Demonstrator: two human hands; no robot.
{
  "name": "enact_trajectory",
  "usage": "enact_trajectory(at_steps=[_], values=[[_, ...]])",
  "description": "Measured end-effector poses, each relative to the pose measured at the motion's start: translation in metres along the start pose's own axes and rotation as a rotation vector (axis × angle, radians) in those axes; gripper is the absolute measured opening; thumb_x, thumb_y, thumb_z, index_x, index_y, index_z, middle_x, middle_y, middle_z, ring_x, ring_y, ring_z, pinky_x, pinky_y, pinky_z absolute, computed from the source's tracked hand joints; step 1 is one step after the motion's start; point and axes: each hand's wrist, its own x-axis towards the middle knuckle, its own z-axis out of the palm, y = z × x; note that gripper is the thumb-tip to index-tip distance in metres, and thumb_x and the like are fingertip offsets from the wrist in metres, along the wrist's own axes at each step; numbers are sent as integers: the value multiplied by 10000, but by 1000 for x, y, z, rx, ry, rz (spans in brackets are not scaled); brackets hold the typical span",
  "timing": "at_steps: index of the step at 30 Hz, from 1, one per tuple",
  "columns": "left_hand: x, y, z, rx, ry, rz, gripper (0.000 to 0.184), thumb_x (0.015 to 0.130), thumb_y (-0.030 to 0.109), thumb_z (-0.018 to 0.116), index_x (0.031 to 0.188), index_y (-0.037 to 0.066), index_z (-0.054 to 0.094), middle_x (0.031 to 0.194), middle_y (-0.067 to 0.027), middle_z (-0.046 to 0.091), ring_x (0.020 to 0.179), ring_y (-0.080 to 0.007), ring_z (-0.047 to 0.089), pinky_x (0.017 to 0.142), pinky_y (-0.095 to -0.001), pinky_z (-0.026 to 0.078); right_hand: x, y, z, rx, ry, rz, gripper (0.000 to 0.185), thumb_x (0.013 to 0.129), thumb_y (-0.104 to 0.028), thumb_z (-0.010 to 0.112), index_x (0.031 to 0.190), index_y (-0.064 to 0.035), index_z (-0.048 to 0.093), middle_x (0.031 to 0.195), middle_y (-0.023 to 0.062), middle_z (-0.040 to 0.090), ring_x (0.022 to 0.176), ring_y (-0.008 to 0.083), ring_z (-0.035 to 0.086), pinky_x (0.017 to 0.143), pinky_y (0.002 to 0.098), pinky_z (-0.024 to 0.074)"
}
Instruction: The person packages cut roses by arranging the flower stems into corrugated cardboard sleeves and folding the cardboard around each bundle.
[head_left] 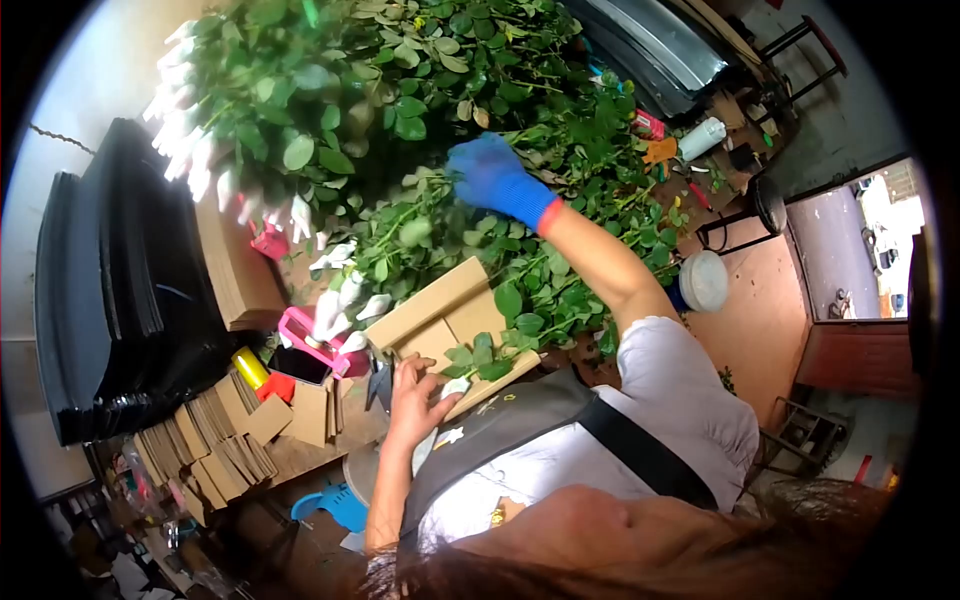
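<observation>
My left hand (410,402), bare, rests at the near left end of an open cardboard trough (430,338), its fingers apart. Beside its thumb lies a white-wrapped flower bud (456,387); a short leafy stem (482,358) lies in the trough next to it. My right hand (490,178), in a blue knit glove, is stretched out into the heap of leafy flower stems (410,235). Motion blurs that glove, and its fingertips are hidden, so its grip is unclear. More white-wrapped buds (335,310) point left from the heap.
Left of the trough are a pink tool or holder (310,335), a phone (298,366), a yellow roll (249,368) and stacked cardboard pieces (215,435). Black panels (130,300) lean at far left. A white bucket (704,281) and a stool (768,205) stand at right.
</observation>
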Motion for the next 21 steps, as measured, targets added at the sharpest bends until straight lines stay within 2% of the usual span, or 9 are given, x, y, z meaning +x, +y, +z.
enact_trajectory(at_steps=[4, 7, 9, 11, 13, 16, 19, 20, 21], values=[[0, -6, 5, -5, 8, -5, 331, 724, 238, 844, 983, 69, 727, 1199, -156, 560, 1221, -399, 476, 1034, -486, 394, -13, 8, -16, 70, 355, -288, 258, 780, -197, 691, 1036, -163, 700, 1287, 76, 631, 1233, 265, 559, 1115, 476, 356], [-1, -1, 0, 33, 11, 44, 342, 730, 230, 838, 1038, 107, 755, 1209, -151, 559, 1216, -384, 477, 1029, -467, 404, -25, 13, -18, 33, 110, -161, 306, 794, -175, 698, 1099, -168, 681, 1283, 65, 630, 1220, 271, 565, 1110, 505, 369], [2, -5, 7, -4, 19, 24, 353, 713, 233, 848, 1038, 122, 768, 1206, -150, 566, 1233, -371, 474, 1042, -460, 397, -31, -6, -51, 78, 433, -294, 369, 807, -126, 682, 1173, -174, 677, 1277, 61, 635, 1186, 275, 583, 1100, 503, 388], [-4, -10, 7, -23, 3, 3, 352, 708, 233, 853, 1034, 126, 776, 1199, -146, 569, 1230, -363, 478, 1040, -456, 401, -35, 2, -51, 9, 431, -316, 372, 818, -104, 669, 1182, -178, 680, 1267, 60, 640, 1177, 270, 587, 1097, 502, 397], [-3, -10, 6, -23, -16, -1, 351, 702, 248, 852, 1027, 135, 784, 1193, -134, 576, 1207, -361, 490, 1028, -466, 408, -39, 21, -33, 112, 206, -229, 421, 785, -55, 634, 1178, -199, 684, 1175, 55, 656, 1091, 254, 599, 996, 439, 452], [-5, -15, 10, 31, 71, 89, 345, 682, 234, 863, 1001, 127, 786, 1184, -131, 575, 1184, -344, 500, 1012, -462, 414, -71, -9, -89, 16, 277, -344, 538, 745, 55, 591, 1213, -188, 693, 1058, 72, 678, 999, 311, 603, 897, 425, 485], [-3, -12, 6, -53, 69, 21, 474, 677, 266, 875, 1090, 85, 728, 1174, -135, 569, 1150, -347, 495, 1003, -438, 411, -118, -16, -110, -58, -9, -329, 452, 807, -68, 638, 1227, -236, 666, 956, 40, 644, 966, 268, 604, 839, 421, 479], [-8, -23, 13, -56, 1, -105, 656, 653, 302, 896, 1217, 75, 650, 1174, -148, 572, 1123, -369, 511, 1004, -449, 413, -133, -12, -111, -94, -111, -318, 423, 812, -74, 636, 1201, -237, 674, 934, 42, 646, 944, 268, 612, 826, 421, 479], [-9, -35, 23, -16, 113, -23, 851, 624, 318, 921, 1348, 65, 553, 1181, -156, 614, 1127, -385, 535, 1014, -464, 422, -149, -5, -109, -131, -222, -311, 394, 817, -80, 633, 1175, -238, 682, 912, 44, 647, 923, 267, 620, 813, 421, 478]])
